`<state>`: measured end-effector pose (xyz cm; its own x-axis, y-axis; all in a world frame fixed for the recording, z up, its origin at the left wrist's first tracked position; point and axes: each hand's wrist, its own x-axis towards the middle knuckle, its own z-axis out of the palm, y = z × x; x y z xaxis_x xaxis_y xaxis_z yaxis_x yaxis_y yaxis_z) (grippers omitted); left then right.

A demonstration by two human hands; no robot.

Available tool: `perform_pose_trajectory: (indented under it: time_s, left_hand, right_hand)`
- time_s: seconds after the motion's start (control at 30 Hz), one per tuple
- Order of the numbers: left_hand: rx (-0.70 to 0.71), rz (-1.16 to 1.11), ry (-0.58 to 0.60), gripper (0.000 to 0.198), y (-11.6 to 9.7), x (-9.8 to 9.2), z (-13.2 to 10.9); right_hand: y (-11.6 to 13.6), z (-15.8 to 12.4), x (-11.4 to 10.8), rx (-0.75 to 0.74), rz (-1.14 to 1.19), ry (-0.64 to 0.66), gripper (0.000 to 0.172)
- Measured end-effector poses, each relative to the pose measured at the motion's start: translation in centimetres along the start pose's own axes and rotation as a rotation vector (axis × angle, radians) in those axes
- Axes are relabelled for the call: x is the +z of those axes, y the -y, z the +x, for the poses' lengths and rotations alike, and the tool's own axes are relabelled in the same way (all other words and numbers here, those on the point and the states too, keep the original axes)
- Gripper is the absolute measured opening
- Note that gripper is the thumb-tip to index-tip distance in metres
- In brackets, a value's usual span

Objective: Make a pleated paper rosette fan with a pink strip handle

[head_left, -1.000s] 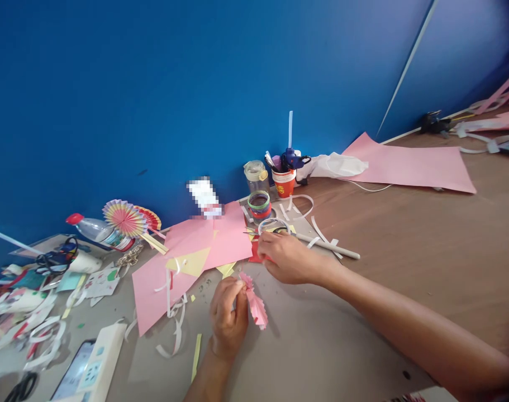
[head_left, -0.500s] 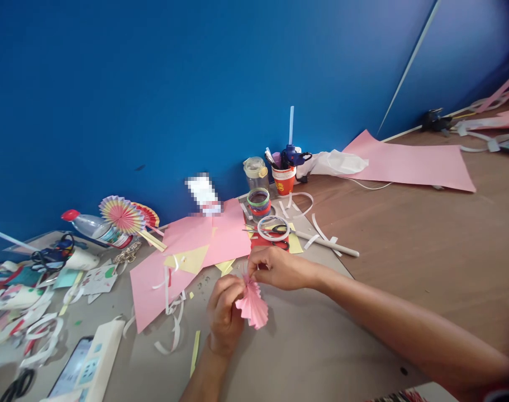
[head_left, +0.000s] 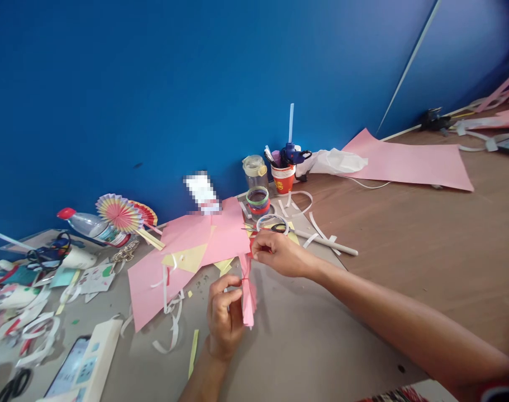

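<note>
Pleated paper (head_left: 248, 298), pink and folded into a narrow bundle, stands nearly upright between the two hands, just above the grey table (head_left: 321, 352). The left hand (head_left: 224, 318) pinches its middle between thumb and forefinger, with the other fingers curled into the palm behind it. The right hand (head_left: 279, 254) comes in from the right, its fingertips pressed together on the top end of the pleated paper. A bit of red shows at the left fingertips, too small to tell what it is.

Just beyond the right fingers lie scissors (head_left: 275, 228) and a white ring (head_left: 272, 222), with stacked tape rolls (head_left: 258, 200), a jar (head_left: 254, 170) and a red cup (head_left: 282, 180) farther off by the blue wall. Left of the fingers, flat pink sheets (head_left: 153, 273) spread out with a yellow piece (head_left: 187, 259) on them. Well to the left sit a paper fan (head_left: 118, 212) and a bottle (head_left: 90, 226). A phone (head_left: 70, 374) lies near the left wrist's far side.
</note>
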<state>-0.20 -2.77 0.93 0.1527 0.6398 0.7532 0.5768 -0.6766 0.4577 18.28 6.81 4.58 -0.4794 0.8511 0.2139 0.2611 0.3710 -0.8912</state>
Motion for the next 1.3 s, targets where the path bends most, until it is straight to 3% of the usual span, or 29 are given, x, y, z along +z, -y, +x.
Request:
perform_pose_trajectory:
  time_s: [0.27, 0.6, 0.7, 0.83, 1.0, 1.17, 1.3]
  left_hand:
    - [0.083, -0.004, 0.016, 0.027, -0.9, 0.3, 0.7]
    - [-0.002, -0.113, 0.069, 0.027, -0.5, 0.6, 0.5]
    - [-0.143, -0.208, 0.045, 0.020, -0.5, 1.0, 0.4]
    - [-0.511, -0.402, -0.049, 0.004, -0.3, 1.8, 0.7]
    - [-0.872, -0.632, -0.033, 0.015, 0.7, 2.4, 0.7]
    - [-1.005, -0.705, 0.015, 0.020, 0.9, 2.4, 0.6]
    - [-1.009, -0.736, 0.011, 0.021, 0.5, 2.2, 0.9]
  right_hand:
    - [-0.1, -0.3, 1.0, -0.092, -0.097, -0.099, 0.019]
    - [-1.1, -0.6, 2.8, -0.255, -0.242, -0.244, 0.015]
    - [-1.6, -0.4, 2.6, -0.234, -0.203, -0.215, 0.015]
    - [-1.5, -0.1, 2.0, -0.256, -0.048, -0.103, 0.016]
    - [-1.3, -0.1, 1.9, -0.315, -0.011, 0.015, 0.018]
    - [-1.4, -0.2, 2.3, -0.244, -0.025, 0.043, 0.021]
    - [-1.0, -0.3, 2.2, -0.197, 0.009, -0.092, 0.013]
